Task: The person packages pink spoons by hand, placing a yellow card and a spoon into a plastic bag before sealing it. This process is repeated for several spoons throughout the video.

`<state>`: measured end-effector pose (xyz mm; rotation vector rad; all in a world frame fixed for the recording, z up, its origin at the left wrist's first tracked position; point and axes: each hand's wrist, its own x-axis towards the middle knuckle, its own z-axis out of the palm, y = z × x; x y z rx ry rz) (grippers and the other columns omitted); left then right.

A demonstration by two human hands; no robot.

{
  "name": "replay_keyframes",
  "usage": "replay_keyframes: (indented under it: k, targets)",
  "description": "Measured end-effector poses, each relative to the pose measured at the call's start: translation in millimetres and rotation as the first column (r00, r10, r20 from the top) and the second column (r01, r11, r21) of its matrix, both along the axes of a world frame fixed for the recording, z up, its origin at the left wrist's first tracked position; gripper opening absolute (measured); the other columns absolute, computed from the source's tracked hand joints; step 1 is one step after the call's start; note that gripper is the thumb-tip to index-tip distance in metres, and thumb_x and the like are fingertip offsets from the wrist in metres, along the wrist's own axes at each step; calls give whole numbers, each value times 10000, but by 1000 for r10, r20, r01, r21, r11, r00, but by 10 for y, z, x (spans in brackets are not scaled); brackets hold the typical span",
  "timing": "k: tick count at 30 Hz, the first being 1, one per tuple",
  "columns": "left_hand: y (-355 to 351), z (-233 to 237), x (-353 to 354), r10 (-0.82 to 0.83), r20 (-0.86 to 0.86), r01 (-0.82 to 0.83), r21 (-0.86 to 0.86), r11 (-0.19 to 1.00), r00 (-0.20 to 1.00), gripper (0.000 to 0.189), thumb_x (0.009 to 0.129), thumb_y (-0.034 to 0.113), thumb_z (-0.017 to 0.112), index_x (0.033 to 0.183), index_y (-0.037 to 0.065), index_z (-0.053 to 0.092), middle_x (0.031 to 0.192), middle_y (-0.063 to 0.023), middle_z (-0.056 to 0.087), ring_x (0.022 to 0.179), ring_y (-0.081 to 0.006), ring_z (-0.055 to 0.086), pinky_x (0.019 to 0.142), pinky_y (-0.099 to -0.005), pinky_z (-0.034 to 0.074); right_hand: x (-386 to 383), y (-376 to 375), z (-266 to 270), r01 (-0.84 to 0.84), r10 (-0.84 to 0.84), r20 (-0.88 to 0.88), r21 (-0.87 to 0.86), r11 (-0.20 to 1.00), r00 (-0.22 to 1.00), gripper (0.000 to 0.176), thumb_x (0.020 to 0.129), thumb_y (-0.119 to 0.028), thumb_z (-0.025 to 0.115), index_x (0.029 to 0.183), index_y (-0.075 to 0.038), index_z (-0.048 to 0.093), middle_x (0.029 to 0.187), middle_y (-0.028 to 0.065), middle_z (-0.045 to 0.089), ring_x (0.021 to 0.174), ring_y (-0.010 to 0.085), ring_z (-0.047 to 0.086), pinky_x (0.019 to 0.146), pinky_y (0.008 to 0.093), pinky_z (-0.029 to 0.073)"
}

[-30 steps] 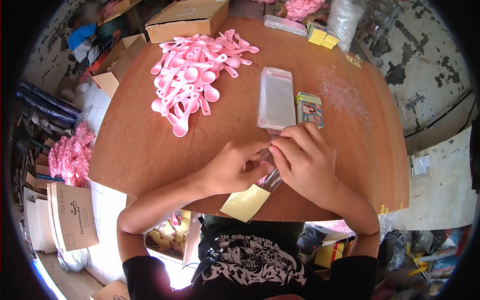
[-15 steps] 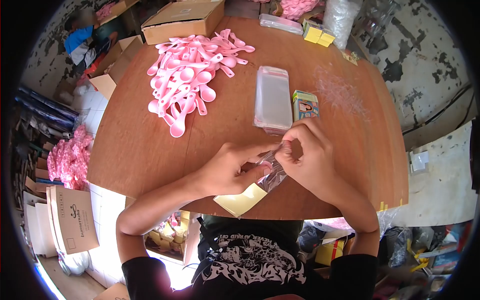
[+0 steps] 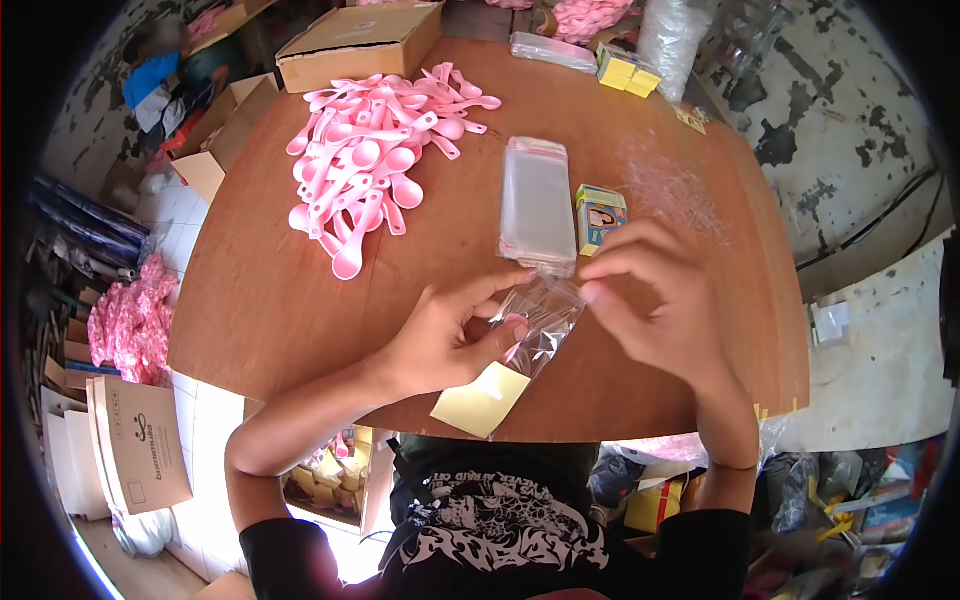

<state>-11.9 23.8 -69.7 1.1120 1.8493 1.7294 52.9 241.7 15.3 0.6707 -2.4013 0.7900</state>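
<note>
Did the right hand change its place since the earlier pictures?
Yes: judged against the stack of clear bags, the right hand has moved toward the person's own right.

Pink spoons (image 3: 366,154) on brown table (image 3: 250,290)

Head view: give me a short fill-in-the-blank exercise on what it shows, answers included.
The heap of spoons is ____ in colour.
In the picture, the little printed box lies to the ____ of the stacked bags.
The card just below the left hand is pale ____.
Missing words: pink; right; yellow.
</note>
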Motion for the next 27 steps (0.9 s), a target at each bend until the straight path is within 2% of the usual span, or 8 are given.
replay_keyframes:
  k: [2, 3, 4, 13, 19, 23, 25, 27]
  targets:
    - [5, -17, 2, 7, -21, -6, 27, 1000, 1000, 465, 911, 106, 640, 1333, -10, 482, 873, -138, 729, 690, -58, 650, 497, -213, 478, 21, -103, -143, 76, -75, -17, 70, 995, 997, 91, 740, -49, 718, 798, -41, 648, 835, 48, 599, 736, 194, 582, 647, 288, 477]
    - [5, -19, 6, 7, -39, -6, 18, 1000, 999, 477, 910, 70, 633, 1347, -20, 465, 839, -106, 725, 662, -27, 598, 490, -186, 423, 14, -138, -203, 149, -145, -38, 137, 979, 989, 120, 720, -90, 747, 778, -57, 647, 829, 38, 592, 729, 213, 581, 620, 308, 482]
    - [2, -18, 11, 7, -56, -7, 9, 1000, 998, 491, 908, 34, 626, 1361, -31, 447, 806, -73, 721, 635, 3, 545, 482, -159, 368, -4, -162, -243, 148, -144, -37, 133, 980, 989, 120, 720, -90, 747, 778, -57, 647, 829, 38, 592, 729, 213, 581, 620, 308, 482]
    - [-7, 31, 18, -15, -105, 11, -39, 999, 994, 485, 895, 35, 645, 1345, -26, 475, 793, -76, 728, 628, 8, 539, 482, -168, 371, -102, -210, -377, 204, -169, -184, 189, 961, 968, 119, 705, -82, 727, 750, -76, 617, 791, 8, 569, 698, 200, 568, 535, 347, 469]
    - [-5, 7, 0, -11, -96, 15, 39, 999, 995, 461, 890, 78, 653, 1318, -7, 504, 811, -126, 727, 606, -50, 613, 479, -216, 452, -51, -161, -274, 129, -130, -70, -9, 992, 989, 124, 697, 21, 694, 762, -41, 608, 786, 58, 578, 709, 209, 586, 585, 322, 479]
    - [-40, -63, -25, 3, -52, 0, 52, 999, 999, 458, 905, 55, 632, 1333, -13, 482, 884, -122, 731, 696, -55, 631, 538, -215, 481, -23, 137, 114, 144, -132, 93, -132, 981, 987, 67, 785, 10, 676, 834, -6, 634, 842, 62, 632, 764, 143, 605, 651, 266, 469]
    - [-14, -78, -21, 35, 102, -60, 249, 967, 994, 456, 924, 39, 606, 1350, -14, 453, 960, -118, 723, 788, -67, 640, 619, -215, 504, 27, 301, 399, 191, -24, 343, -462, 866, 939, 76, 815, -65, 662, 778, -15, 620, 855, 47, 605, 828, 168, 576, 718, 295, 452]
    - [-21, -32, -32, 32, 164, -67, 214, 974, 986, 468, 937, 37, 587, 1370, -12, 415, 984, -111, 714, 838, -82, 640, 685, -223, 501, -142, 954, 420, -158, 396, 279, -608, 778, 875, 80, 821, -97, 657, 845, -29, 621, 881, 44, 600, 865, 166, 556, 723, 292, 448]
